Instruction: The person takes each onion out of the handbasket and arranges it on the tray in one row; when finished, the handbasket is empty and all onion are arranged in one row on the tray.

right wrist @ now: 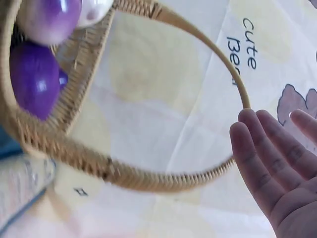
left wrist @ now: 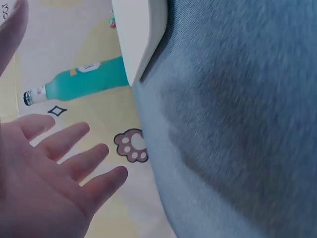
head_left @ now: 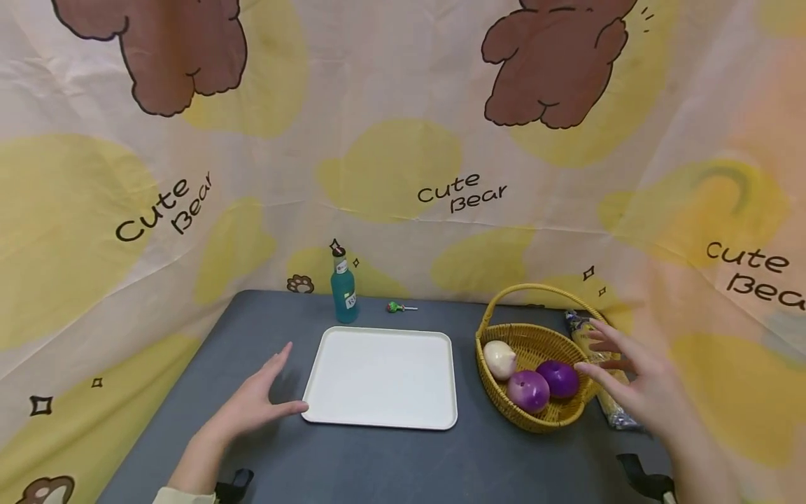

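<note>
My left hand (head_left: 252, 400) hovers at the left side of a white rectangular tray (head_left: 380, 378), fingers spread and the palm bare. In the head view its thumb tip overlaps the tray's near left corner. On the other side, my right hand (head_left: 645, 388) is held beside a yellow wicker basket (head_left: 511, 414) with a tall arched handle, fingers extended and holding nothing. Inside the basket lie a white onion (head_left: 500, 360), a purple-and-white onion (head_left: 529, 391) and a dark purple onion (head_left: 558, 379). The right wrist view shows the fingertips overlapping the basket handle (right wrist: 218, 52).
Behind the tray stands a teal glass bottle (head_left: 344, 294), upright, and a small green-and-red lollipop (head_left: 395, 307) lies to its right. A long printed packet (head_left: 609, 406) lies right of the basket, partly hidden by my right hand. A bear-print cloth (head_left: 390, 168) hangs behind the grey table (head_left: 390, 462).
</note>
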`<state>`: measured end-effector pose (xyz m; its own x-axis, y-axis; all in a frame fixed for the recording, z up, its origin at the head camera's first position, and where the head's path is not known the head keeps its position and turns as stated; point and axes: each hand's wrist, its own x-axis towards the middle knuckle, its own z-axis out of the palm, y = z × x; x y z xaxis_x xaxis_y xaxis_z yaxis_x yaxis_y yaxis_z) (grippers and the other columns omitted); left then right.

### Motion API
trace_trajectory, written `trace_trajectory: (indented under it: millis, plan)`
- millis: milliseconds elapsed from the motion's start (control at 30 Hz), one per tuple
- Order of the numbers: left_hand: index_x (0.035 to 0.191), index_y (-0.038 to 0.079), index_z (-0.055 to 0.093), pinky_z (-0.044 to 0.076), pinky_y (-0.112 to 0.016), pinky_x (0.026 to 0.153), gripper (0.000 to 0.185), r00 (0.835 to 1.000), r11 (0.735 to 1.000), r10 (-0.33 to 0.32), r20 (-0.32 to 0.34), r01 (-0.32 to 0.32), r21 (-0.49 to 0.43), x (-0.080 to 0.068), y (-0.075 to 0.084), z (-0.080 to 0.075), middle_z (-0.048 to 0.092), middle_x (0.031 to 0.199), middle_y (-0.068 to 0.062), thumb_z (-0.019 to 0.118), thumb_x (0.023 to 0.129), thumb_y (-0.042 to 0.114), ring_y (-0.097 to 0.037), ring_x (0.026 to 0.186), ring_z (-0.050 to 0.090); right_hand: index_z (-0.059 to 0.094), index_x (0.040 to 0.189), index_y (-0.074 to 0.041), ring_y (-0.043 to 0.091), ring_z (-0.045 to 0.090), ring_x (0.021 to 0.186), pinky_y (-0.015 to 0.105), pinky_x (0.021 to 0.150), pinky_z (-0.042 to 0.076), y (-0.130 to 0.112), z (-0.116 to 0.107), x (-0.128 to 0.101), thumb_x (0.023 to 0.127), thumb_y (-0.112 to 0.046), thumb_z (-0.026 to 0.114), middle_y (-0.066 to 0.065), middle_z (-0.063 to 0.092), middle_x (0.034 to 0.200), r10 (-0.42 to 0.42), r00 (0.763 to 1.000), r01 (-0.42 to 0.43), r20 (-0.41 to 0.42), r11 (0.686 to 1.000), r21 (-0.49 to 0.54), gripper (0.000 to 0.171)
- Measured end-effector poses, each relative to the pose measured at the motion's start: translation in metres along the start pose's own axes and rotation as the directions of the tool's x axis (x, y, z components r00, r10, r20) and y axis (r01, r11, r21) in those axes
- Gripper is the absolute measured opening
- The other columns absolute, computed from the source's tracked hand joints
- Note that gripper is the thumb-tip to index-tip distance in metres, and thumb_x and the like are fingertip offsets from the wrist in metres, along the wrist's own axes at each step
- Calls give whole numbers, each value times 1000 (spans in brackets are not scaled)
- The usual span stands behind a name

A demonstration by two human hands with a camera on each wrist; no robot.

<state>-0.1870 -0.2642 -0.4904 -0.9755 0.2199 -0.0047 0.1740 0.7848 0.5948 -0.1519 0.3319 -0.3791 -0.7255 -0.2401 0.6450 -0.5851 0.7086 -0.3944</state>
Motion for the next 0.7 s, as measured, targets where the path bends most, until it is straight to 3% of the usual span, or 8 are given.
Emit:
trace_trajectory:
  millis: [100,233,333,467,567,700]
  plan:
    - [163,10,15,29,-74,111,120,1000,1000,-15,12,15,5,5,0,7,22,163,-31,84,76,54,-54,148,21,59,142,-11,-14,64,93,8,75,55,-1,10,-3,69,8,87,-11,68,118,40,999,-40,11,999,26,80]
    - [163,10,11,31,-70,112,125,1000,1000,-6,7,6,-11,8,-4,18,24,163,-28,86,74,52,-53,147,27,58,144,-16,-10,64,96,5,77,52,-1,25,-7,76,-4,87,12,73,116,123,991,-123,44,992,6,75]
    - [164,10,7,34,-67,112,128,1000,1000,-11,-6,11,-27,8,-6,27,26,163,-26,88,72,51,-51,146,32,57,144,-17,-4,66,99,7,77,53,1,38,-10,80,-12,86,11,73,119,170,983,-169,71,985,-28,71]
    - [163,6,8,33,-66,114,131,999,999,-34,7,34,-35,9,-5,36,24,164,-26,89,70,52,-50,147,30,59,141,-10,21,72,97,33,77,62,7,51,-12,83,-20,84,14,71,124,218,967,-212,130,975,-62,64]
    - [162,4,11,31,-67,115,132,998,998,-48,29,49,-37,10,1,41,21,165,-26,89,69,53,-51,148,26,59,139,-6,40,69,106,56,85,58,13,58,-14,86,-25,82,20,67,130,260,946,-253,192,966,-60,62]
    - [162,2,14,29,-68,115,131,998,998,-41,43,43,-42,13,8,44,22,164,-28,90,67,52,-52,148,24,57,141,-7,48,60,121,66,95,50,20,67,-17,88,-33,79,22,62,137,318,909,-314,269,948,-59,63]
